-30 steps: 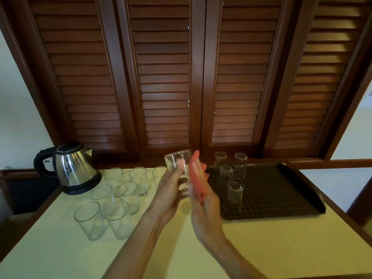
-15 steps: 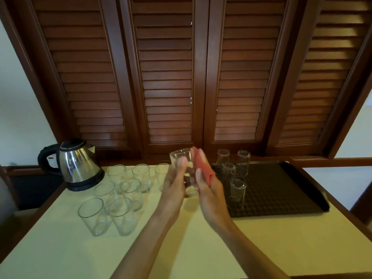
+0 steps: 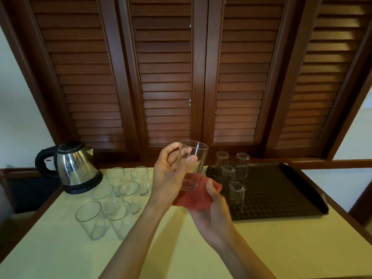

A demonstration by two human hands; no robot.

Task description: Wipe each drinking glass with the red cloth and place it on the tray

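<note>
A: Report what has changed at the hands.

B: A moment ago the red cloth [image 3: 193, 196] stood upright beside the held glass [image 3: 192, 165], pressed flat against its side. Now the cloth sits under the base of the glass, bunched in the right hand [image 3: 209, 210], whose fingers curl around it. The left hand [image 3: 171, 178] grips the glass by its wall, thumb on the near side, mouth up and tilted slightly away. Judgement: the side wipe looks finished and the base is being wiped; placement likely follows.

A: State where the glass is.

B: In the air, above the middle of the tabletop [image 3: 281, 248], just left of the tray [image 3: 281, 194].

A: Report the containers.

B: The tray lies along the right edge of the tabletop. Four wiped glasses [image 3: 237, 193] stand on its left end, mouths down by the look of them; the rest of the tray is bare. Six unwiped glasses [image 3: 91, 218] stand upright and empty near the left edge, beside the kettle [image 3: 75, 168] at the far left corner.

A: Task status?

B: Roughly four of eleven done, the fifth in hand.
</note>
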